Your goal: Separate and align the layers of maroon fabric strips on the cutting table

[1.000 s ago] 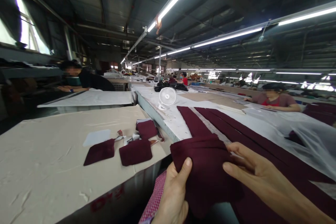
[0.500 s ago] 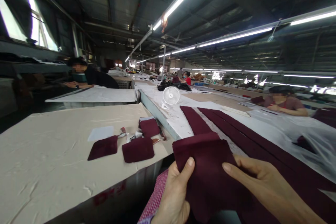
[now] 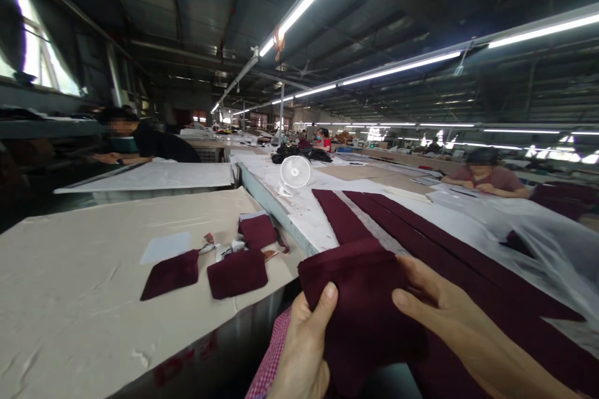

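Beige table (image 3: 75,274), left of grip: three maroon pieces (image 3: 238,274) near edge. One panel (image 3: 360,315) is pinched by left hand (image 3: 306,336) and right hand (image 3: 442,305).

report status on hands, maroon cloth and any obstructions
Left hand gripping maroon cloth at left, thumb on front. Right hand on its right edge. Cloth held up between both. No obstruction seen around the hands.
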